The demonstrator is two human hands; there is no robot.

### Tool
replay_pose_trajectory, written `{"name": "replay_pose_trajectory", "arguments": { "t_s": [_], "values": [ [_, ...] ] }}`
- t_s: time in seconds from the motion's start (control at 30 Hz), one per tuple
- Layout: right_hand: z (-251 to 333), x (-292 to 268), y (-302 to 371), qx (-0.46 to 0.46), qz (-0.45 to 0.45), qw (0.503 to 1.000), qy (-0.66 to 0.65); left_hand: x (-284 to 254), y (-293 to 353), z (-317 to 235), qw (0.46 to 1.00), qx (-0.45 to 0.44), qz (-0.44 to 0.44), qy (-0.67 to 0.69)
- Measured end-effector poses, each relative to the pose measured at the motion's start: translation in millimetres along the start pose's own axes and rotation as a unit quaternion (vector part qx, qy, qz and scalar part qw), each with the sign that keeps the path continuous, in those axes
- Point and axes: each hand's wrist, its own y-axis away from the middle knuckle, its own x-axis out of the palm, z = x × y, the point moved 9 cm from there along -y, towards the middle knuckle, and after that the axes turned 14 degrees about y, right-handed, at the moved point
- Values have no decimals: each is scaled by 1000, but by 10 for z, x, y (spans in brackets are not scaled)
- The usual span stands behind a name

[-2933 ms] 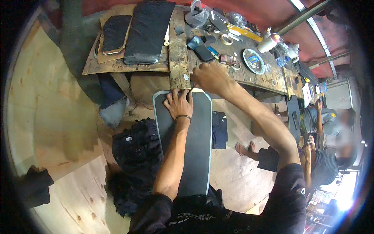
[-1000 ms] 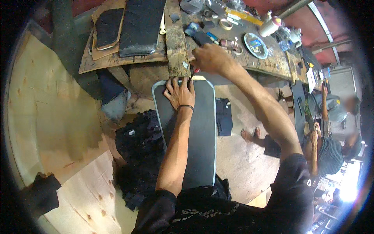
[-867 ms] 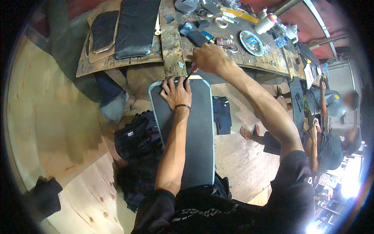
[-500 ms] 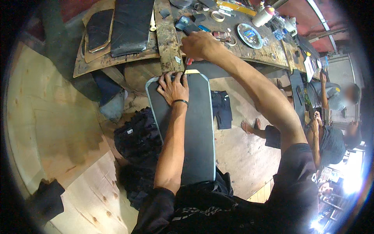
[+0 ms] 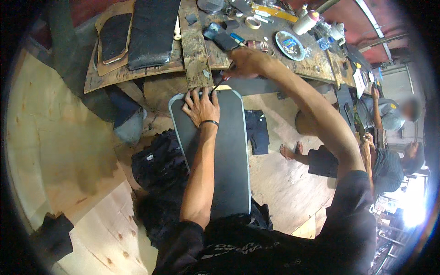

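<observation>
A long dark panel (image 5: 231, 156) with pale grey edging and cut-off corners lies across my lap, its far end at the workbench's edge. My left hand (image 5: 201, 107) rests flat near that far end, fingers spread and pressing on it. Just beyond those fingertips my right hand (image 5: 245, 63) is closed round a thin dark-shafted tool (image 5: 218, 84) with a bit of red at its handle. The shaft slants down to the panel's far edge beside my left index finger. What kind of tool it is I cannot make out, as my fingers cover most of it.
A worn wooden plank (image 5: 196, 55) crosses the workbench (image 5: 110, 80). On the bench are black sheets (image 5: 153, 34), a tape roll (image 5: 252, 23), a round dish (image 5: 290, 46) and a white bottle (image 5: 306, 23). Dark cloth (image 5: 158, 158) is heaped at left. People work at the right.
My right hand has moved a little to the right and down, and the tool's shaft leans over more. My left hand still presses on the panel.
</observation>
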Motion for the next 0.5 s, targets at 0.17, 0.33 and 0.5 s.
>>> {"name": "replay_pose_trajectory", "arguments": {
  "t_s": [0.17, 0.33, 0.5],
  "values": [
    [372, -272, 16, -146, -129, 980, 43, -10, -6, -31, 1000, 0, 6, -13],
    [528, -217, -104, -112, 19, 992, 50, -7, -12, -21, 1000, -2, 12, -8],
    [697, -467, 58, -162, -107, 980, 43, -18, -14, -10, 1000, -1, 0, -11]
  ]
}}
